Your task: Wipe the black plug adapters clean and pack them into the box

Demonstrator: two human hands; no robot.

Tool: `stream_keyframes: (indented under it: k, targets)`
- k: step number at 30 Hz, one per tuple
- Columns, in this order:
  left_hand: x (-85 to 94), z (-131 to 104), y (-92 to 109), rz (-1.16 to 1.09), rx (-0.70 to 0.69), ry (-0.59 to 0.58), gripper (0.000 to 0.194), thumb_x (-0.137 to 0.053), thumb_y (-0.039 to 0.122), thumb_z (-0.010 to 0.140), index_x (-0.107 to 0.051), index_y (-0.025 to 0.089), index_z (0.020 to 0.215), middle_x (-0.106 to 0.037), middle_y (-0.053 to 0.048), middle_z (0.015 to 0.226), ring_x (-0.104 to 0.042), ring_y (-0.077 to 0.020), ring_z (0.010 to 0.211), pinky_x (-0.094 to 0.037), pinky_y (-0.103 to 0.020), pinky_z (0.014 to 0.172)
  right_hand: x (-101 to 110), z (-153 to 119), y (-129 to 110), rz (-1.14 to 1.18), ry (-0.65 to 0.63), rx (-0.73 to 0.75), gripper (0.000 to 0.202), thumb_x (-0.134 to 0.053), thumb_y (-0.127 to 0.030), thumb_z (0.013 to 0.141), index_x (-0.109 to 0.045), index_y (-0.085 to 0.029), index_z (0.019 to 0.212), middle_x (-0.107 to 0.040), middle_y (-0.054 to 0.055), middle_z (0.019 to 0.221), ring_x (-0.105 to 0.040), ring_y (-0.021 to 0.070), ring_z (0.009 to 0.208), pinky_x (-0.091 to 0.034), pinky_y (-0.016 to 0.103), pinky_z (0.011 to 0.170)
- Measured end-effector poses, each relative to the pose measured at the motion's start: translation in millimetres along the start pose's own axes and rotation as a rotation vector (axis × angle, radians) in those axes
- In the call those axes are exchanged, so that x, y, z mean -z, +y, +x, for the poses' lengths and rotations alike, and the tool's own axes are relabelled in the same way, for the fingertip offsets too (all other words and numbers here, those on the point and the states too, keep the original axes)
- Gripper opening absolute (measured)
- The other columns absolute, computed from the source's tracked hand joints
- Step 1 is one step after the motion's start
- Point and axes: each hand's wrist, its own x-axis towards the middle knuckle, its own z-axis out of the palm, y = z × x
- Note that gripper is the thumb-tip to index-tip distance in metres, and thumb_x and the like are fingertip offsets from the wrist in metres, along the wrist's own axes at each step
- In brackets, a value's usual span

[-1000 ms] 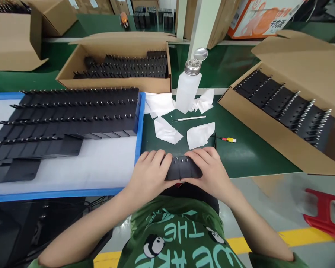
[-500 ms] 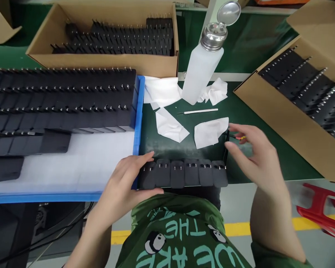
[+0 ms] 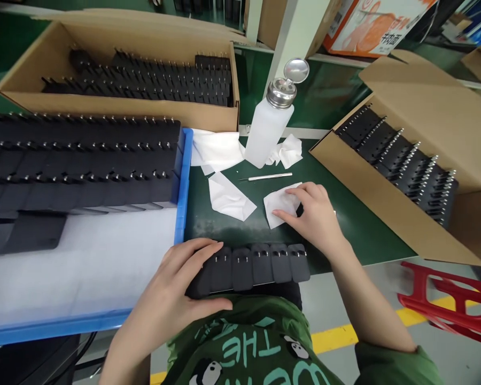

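My left hand (image 3: 184,278) curves round the left end of a row of black pieces (image 3: 261,266) with small metal pins, at the table's front edge. Its thumb and fingers are apart across the pieces. Over a white cloth (image 3: 278,206) behind the row, my right hand (image 3: 310,214) has its thumb and fingertips on the fabric. Something dark shows under that hand, too hidden to name. Another white cloth (image 3: 229,198) lies to the left, and a thin metal-handled tool (image 3: 269,177) rests behind the two.
On the left, a blue-edged tray (image 3: 183,198) holds rows of black pieces. Cardboard boxes of similar pieces stand at the back left (image 3: 144,109) and right (image 3: 388,200). A white bottle (image 3: 268,131) with its lid up stands behind the tool. A red stool (image 3: 460,299) is at right.
My right hand has moved left, from beside the cloth's right edge onto the cloth. My left hand stays at the row's left end. The camera view has shifted.
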Motion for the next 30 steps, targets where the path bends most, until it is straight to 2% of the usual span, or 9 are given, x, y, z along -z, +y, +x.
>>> stream_keyframes:
  k: [2,5,8,10,12,15,18,22,30]
  targets:
    - [-0.6,0,-1,0.005,0.007,-0.002,0.066,-0.067,0.056,0.088,-0.042,0.032,0.143,-0.055,-0.006,0.134,-0.056,-0.0245,0.121,-0.051,-0.032,0.099,-3,5,-3,0.127,-0.019,-0.029,0.015,-0.071,-0.035,0.082,-0.069,-0.020,0.086,-0.063,0.013,0.104,-0.053,0.0330,0.103,-0.044,0.054,0.094]
    - [-2.4,-2,-2,0.005,0.027,0.006,0.063,-0.066,0.054,0.089,-0.042,0.035,0.144,-0.055,-0.005,0.136,-0.056,-0.0249,0.123,-0.053,-0.034,0.099,3,10,-7,0.273,-0.016,-0.044,0.014,-0.061,-0.032,0.088,-0.060,-0.021,0.078,-0.066,0.009,0.112,-0.058,0.0286,0.110,-0.046,0.047,0.096]
    - [-3.8,-4,-2,0.007,0.026,0.040,0.063,-0.068,0.051,0.089,-0.042,0.037,0.145,-0.058,-0.005,0.135,-0.060,-0.0254,0.121,-0.056,-0.034,0.095,18,15,-7,0.447,0.002,-0.124,0.024,-0.058,-0.041,0.092,-0.052,-0.021,0.080,-0.071,0.006,0.090,-0.066,0.0191,0.078,-0.053,0.032,0.069]
    - [-4.4,-5,-3,0.009,0.025,0.065,0.063,-0.072,0.047,0.086,-0.045,0.038,0.143,-0.060,-0.004,0.134,-0.063,-0.0258,0.118,-0.059,-0.034,0.091,30,21,-4,0.514,0.032,-0.158,0.030,-0.061,-0.046,0.091,-0.049,-0.021,0.079,-0.067,0.002,0.072,-0.059,0.0142,0.056,-0.046,0.026,0.051]
    - [-5.3,-4,-5,0.007,0.032,0.070,0.063,-0.075,0.042,0.084,-0.049,0.038,0.141,-0.063,-0.004,0.133,-0.065,-0.0265,0.116,-0.060,-0.034,0.090,42,34,-5,0.525,0.093,-0.146,0.032,-0.067,-0.047,0.087,-0.052,-0.020,0.080,-0.065,0.001,0.068,-0.054,0.0124,0.050,-0.041,0.024,0.045]
    - [-7.4,-4,-7,0.001,0.064,0.064,0.063,-0.077,0.037,0.081,-0.051,0.039,0.139,-0.063,-0.004,0.133,-0.065,-0.0279,0.118,-0.060,-0.038,0.092,60,63,-20,0.490,0.294,-0.081,0.026,-0.072,-0.041,0.083,-0.059,-0.019,0.086,-0.064,0.001,0.077,-0.056,0.0128,0.059,-0.045,0.025,0.052]
    - [-10.3,-4,-6,-0.011,0.101,0.068,0.062,-0.077,0.035,0.080,-0.053,0.038,0.137,-0.063,-0.005,0.134,-0.063,-0.0293,0.120,-0.060,-0.042,0.094,74,100,-45,0.155,0.542,0.189,0.007,-0.061,-0.026,0.089,-0.064,-0.021,0.092,-0.065,0.007,0.094,-0.062,0.0197,0.086,-0.053,0.034,0.076]
    - [-11.6,-5,-3,-0.022,0.131,0.088,0.062,-0.077,0.032,0.080,-0.054,0.037,0.137,-0.062,-0.006,0.136,-0.062,-0.0302,0.122,-0.059,-0.045,0.097,70,137,-59,-0.182,0.375,0.483,0.034,-0.038,-0.008,0.090,-0.067,-0.018,0.104,-0.064,0.014,0.114,-0.060,0.0251,0.109,-0.053,0.041,0.093]
    - [-7.8,-3,-6,0.008,0.079,0.034,0.061,-0.072,0.044,0.085,-0.050,0.039,0.141,-0.064,-0.005,0.133,-0.065,-0.0281,0.118,-0.062,-0.040,0.089,56,134,-42,-0.171,0.236,0.541,0.044,-0.035,-0.005,0.091,-0.067,-0.015,0.120,-0.065,0.013,0.124,-0.059,0.0252,0.108,-0.052,0.044,0.098]
